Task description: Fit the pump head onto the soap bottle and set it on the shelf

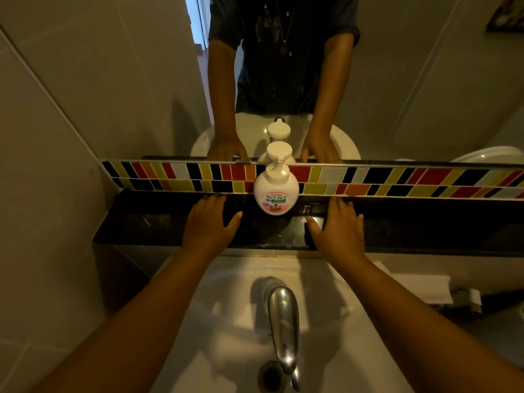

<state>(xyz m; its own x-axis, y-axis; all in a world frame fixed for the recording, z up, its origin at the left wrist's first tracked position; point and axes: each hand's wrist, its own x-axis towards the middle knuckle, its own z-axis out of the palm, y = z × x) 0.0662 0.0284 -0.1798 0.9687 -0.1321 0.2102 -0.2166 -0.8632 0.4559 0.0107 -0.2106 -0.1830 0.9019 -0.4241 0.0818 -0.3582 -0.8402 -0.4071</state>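
Note:
A round white soap bottle (pixel 276 190) with a pink and green label stands upright on the dark stone shelf (pixel 158 222), against the coloured tile strip. Its white pump head (pixel 278 154) sits on the bottle's neck. My left hand (pixel 209 219) lies flat on the shelf to the left of the bottle, fingers spread, holding nothing. My right hand (pixel 338 224) lies flat to the right of the bottle, also holding nothing. Neither hand touches the bottle.
A white sink (pixel 226 336) with a chrome tap (pixel 283 321) and drain (pixel 270 377) lies below the shelf. A mirror (pixel 397 80) above the tile strip (pixel 397 180) reflects the person, the hands and the bottle. Walls close in on the left.

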